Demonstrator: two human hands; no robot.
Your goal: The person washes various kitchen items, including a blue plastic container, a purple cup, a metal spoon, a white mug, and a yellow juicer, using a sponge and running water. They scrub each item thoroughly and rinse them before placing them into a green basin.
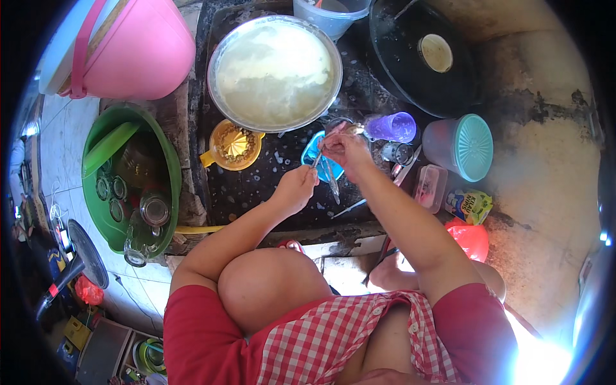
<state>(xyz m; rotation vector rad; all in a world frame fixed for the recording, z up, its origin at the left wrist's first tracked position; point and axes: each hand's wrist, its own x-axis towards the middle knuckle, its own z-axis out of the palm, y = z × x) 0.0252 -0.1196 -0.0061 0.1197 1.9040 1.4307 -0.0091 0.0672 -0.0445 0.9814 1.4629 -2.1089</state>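
Observation:
My left hand (299,186) grips the thin handle of a metal utensil (316,159), which looks like a spoon. Bent fingers of my right hand (349,153) close around the same utensil higher up, and they partly hide it. Beneath both hands sits a small blue plastic container (310,150). Another piece of metal cutlery (332,182) slants across its near side. Just past my right hand lie a purple plastic cup (398,127) and a small clear glass (400,153). A yellow citrus juicer (236,145) with wet pulp or seeds stands left of the hands.
A large metal basin (274,72) of cloudy water stands beyond my hands. At left are a green tub (175,192) with glassware and a pink bucket (144,53). At right are a dark pan (409,57), a teal-lidded container (474,147), a clear box (429,189) and a packet (468,206).

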